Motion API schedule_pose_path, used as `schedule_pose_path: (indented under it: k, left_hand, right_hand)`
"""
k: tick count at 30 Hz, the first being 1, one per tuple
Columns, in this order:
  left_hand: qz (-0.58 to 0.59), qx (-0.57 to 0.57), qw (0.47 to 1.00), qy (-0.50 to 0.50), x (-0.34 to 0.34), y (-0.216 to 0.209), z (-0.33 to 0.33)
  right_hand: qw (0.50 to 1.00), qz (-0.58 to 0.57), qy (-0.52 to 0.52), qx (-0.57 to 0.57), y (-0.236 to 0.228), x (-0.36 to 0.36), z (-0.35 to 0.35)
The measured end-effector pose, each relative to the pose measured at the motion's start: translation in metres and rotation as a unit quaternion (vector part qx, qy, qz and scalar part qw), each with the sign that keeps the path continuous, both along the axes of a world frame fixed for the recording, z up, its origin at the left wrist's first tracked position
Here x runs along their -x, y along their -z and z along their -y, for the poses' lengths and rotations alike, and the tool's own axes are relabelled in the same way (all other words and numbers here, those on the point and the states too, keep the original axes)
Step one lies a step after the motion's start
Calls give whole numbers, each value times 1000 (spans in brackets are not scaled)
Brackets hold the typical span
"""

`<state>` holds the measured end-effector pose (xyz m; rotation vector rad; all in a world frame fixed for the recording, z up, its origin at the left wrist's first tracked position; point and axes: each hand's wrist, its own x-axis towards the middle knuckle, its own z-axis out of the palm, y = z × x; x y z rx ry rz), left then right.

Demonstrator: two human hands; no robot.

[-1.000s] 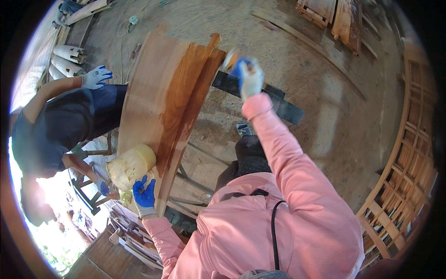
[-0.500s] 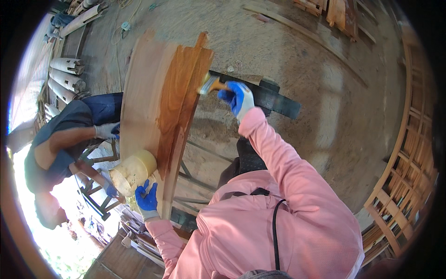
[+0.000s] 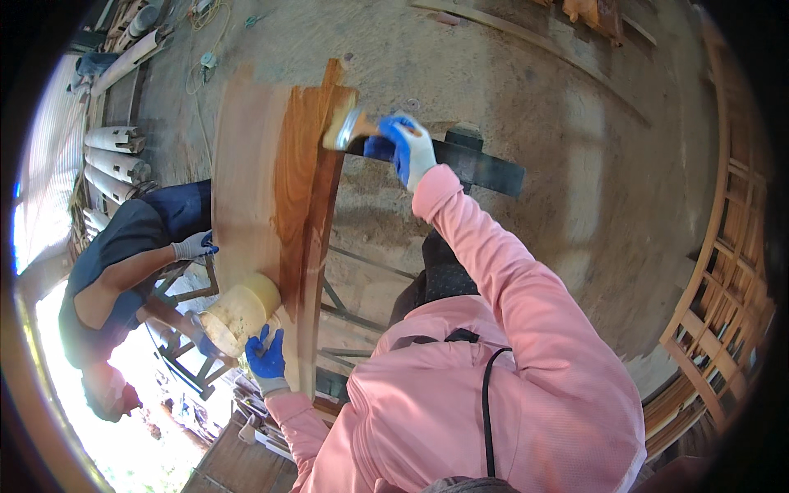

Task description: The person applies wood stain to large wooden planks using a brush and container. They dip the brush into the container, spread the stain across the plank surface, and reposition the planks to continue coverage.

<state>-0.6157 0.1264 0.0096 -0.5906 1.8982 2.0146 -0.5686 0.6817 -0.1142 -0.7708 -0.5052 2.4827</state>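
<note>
My right hand (image 3: 403, 148), in a blue and white glove, grips the handle of a wide paintbrush (image 3: 348, 129). Its pale bristles meet the right edge of a long wooden board (image 3: 246, 181) near the far end. Shiny red-brown coating covers the board's right strip; the left part is paler and dull. My left hand (image 3: 265, 359), also gloved, is beside a cream plastic bucket (image 3: 255, 297) at the board's near part, fingers apart. I cannot tell whether they touch the bucket. Pale residue coats the bucket.
A co-worker (image 3: 123, 271) bends over the board's left side, one gloved hand at its edge. A dark beam (image 3: 485, 168) sticks out right of the board. Pale pipes (image 3: 115, 168) lie far left; a wooden lattice rack (image 3: 699, 320) stands at right.
My right hand and the brush have moved left, bringing the bristles onto the board's edge near its far end. My left hand stays beside the bucket. The view has shifted slightly.
</note>
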Motion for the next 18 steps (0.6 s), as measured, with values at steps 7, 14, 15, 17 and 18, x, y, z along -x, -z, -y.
schedule_pose_path:
  k: [7,14,15,17,18]
  left_hand:
    - [-4,-6,1000,8,1,3,9]
    - [18,-58,998,-28,3,-2,6]
    - [9,-21,1000,-11,3,-3,5]
    - [24,-59,997,-31,2,-6,3]
    - [14,-22,1000,-8,2,-7,2]
  right_hand:
    - [993,39,96,-49,5,4,34]
    - [990,113,-71,38,-10,-35,156]
    - [983,128,-93,93,-8,-35,153]
    - [997,17,56,43,-1,-18,114]
    - [987,4,153,-51,3,-10,101]
